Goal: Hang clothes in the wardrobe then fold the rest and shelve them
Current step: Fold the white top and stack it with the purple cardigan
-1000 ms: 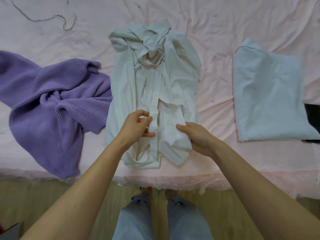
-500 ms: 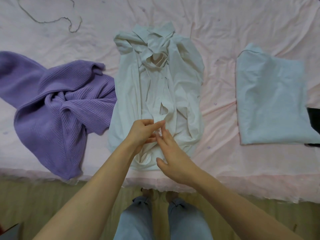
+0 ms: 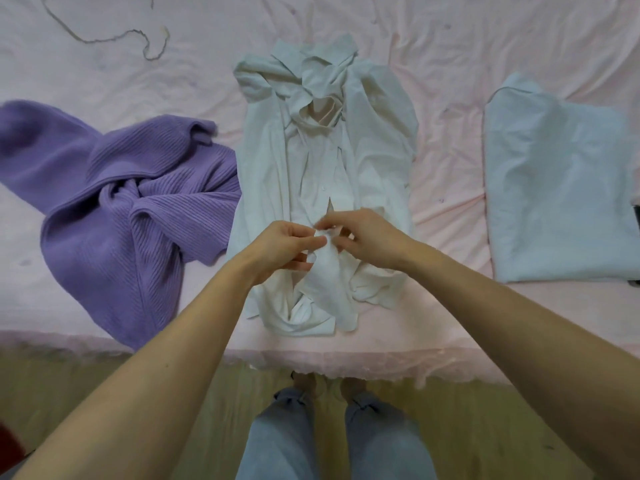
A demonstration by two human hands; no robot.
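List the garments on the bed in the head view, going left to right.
Purple sweater, crumpled → white shirt, with the left hand and right hand both pinching its front placket → folded pale blue garment.

Dark flat object (image 3: 636, 220) at right edge mostly cut off, partly under the folded pale blue garment (image 3: 554, 188); identity unclear. Thin grey cord (image 3: 114, 36) runs off the top edge. Crumpled purple ribbed knit sweater (image 3: 114, 209) clipped by left edge.
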